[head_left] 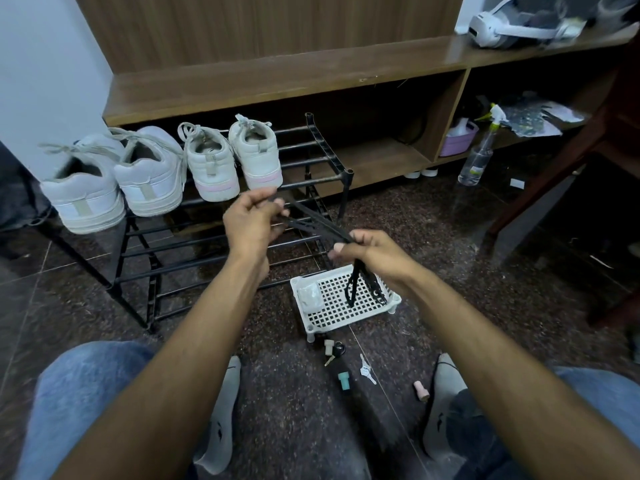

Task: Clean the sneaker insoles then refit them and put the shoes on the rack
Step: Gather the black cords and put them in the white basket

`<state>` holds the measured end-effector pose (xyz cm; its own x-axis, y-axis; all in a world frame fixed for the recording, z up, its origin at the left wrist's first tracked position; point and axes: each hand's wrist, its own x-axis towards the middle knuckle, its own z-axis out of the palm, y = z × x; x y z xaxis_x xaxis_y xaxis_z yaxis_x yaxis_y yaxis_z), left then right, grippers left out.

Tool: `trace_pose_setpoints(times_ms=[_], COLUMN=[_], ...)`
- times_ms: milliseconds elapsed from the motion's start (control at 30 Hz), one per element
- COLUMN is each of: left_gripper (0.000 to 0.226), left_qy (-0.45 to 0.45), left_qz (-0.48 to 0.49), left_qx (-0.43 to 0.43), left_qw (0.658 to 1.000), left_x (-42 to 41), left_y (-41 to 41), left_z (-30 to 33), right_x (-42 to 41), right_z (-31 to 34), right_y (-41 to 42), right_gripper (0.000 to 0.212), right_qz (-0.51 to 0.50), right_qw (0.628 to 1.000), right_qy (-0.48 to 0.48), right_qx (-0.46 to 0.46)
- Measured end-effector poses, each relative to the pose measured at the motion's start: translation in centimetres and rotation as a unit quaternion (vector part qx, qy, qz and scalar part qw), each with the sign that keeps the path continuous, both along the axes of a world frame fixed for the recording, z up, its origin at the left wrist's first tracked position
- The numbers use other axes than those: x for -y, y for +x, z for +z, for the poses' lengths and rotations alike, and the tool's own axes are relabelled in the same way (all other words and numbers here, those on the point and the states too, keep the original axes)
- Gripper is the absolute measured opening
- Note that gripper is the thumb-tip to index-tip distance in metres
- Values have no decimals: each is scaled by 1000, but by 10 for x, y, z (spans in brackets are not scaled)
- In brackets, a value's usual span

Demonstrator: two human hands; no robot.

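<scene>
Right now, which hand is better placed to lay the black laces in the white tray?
Probably the right hand: it grips the black laces directly above the white tray, loose ends dangling there. The left hand is over the rack.

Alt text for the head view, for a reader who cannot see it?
Both hands, left hand and right hand, hold black shoelaces stretched between them above a white perforated tray on the floor. Four white sneakers sit heels-out on a black rack.

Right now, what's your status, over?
Left hand and right hand both grip black shoelaces. Four white sneakers sit on black metal rack. Nothing blocking.
</scene>
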<state>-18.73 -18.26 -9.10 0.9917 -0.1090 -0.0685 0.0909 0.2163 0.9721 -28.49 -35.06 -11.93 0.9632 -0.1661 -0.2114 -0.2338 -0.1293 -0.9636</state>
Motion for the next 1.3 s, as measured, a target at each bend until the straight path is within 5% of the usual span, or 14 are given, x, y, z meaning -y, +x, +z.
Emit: trace_pose_setpoints(times_ms=[233,467,600,800,1300], left_gripper=[21,23,31,17,22], left_qy=[27,-11,-101,-41,266], left_qz=[-17,-147,-248,-300,-118], left_qx=[-184,-206,-235,-256,-296], left_qw=[982,967,934,918,910], left_x=[0,32,37,37,17], left_y=[-18,-68,-77,-76,-23], left_z=[-73,-91,-89,-99,-241], right_x=[-2,-17,-16,-9,50], right_z=[9,8,5,-16,-160], right_y=[8,11,8,14,67], right_gripper=[18,23,25,29,22], right_qz=[-41,-84,-129,-229,-309], right_qw=[974,926,918,912,916], right_qy=[204,341,342,313,248], right_qx=[87,138,153,132,-61])
